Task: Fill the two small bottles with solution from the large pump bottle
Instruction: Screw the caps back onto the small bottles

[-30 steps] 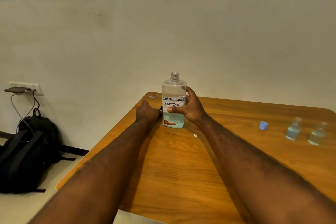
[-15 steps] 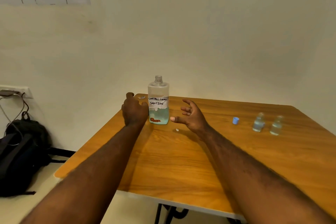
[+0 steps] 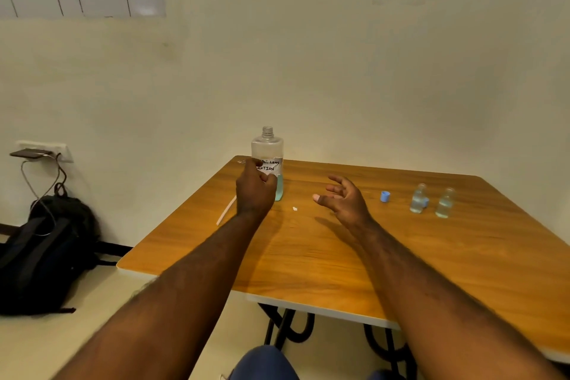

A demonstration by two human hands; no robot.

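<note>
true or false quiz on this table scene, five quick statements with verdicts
1. The large bottle has no pump on its neck. True.
2. The right hand grips a small bottle. False: it is open and holds nothing; the small bottles stand on the table.
3. A blue cap lies between the right hand and the small bottles. True.
4. The large bottle is full to the neck. False: liquid fills only its lower part.
5. The backpack sits on the table. False: it is on the floor.

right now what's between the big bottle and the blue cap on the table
Head view: a small white scrap and the open right hand, between big bottle and blue cap.
</note>
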